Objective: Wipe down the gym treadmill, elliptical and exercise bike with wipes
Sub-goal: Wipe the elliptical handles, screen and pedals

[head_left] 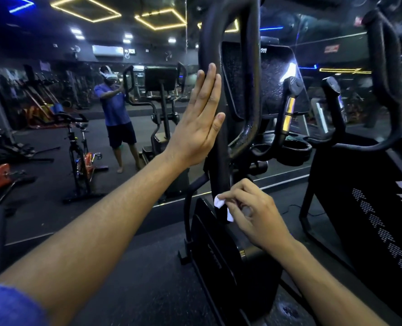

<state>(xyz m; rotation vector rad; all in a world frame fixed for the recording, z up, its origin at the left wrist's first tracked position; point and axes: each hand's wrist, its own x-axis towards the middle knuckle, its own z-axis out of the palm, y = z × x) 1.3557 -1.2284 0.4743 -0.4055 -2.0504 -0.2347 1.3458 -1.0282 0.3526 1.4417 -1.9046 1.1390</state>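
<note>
A black elliptical stands right in front of me, its left moving handlebar (209,45) rising as a tall loop. My left hand (201,116) lies flat against the left side of that bar, fingers straight and pointing up. Lower down, my right hand (251,212) pinches a small crumpled white wipe (220,201) against the same bar's lower upright (222,165). The console (269,78) sits behind the loop, dusty and lit by a reflection. The right handlebar (385,74) curves up at the far right.
A wall mirror (101,102) ahead reflects a person in a blue shirt and the elliptical. A spin bike (80,158) with orange parts stands at left, another (0,177) at the far left edge. A black machine housing (371,203) with white lettering fills the right. Dark rubber floor (148,274) lies below.
</note>
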